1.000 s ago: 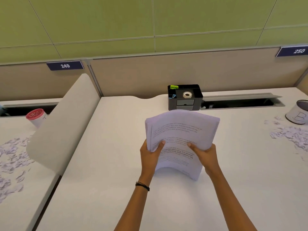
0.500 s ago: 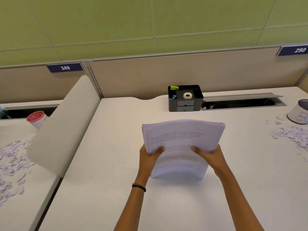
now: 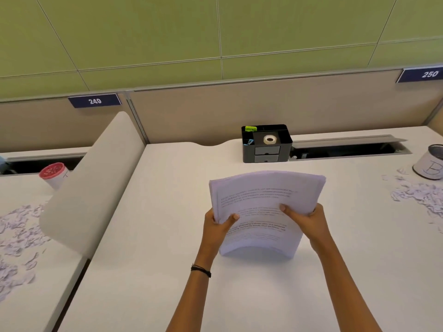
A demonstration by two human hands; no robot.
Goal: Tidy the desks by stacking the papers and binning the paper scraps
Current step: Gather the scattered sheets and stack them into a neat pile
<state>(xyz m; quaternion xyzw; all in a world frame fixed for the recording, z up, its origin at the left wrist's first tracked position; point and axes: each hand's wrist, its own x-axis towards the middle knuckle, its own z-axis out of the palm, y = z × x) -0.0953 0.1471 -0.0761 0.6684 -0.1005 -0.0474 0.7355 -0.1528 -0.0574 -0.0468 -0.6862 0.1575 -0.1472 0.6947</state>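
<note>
Since a second ago the paper stack has sunk slightly and squared up. It stands bowed on its lower edge on the worktop, in front of the black organiser. The left hand and right hand still clamp its sides. Its print is too blurred to read. Plates read "249" left of the organiser and "250" to its right, where a tin shows "B".
</note>
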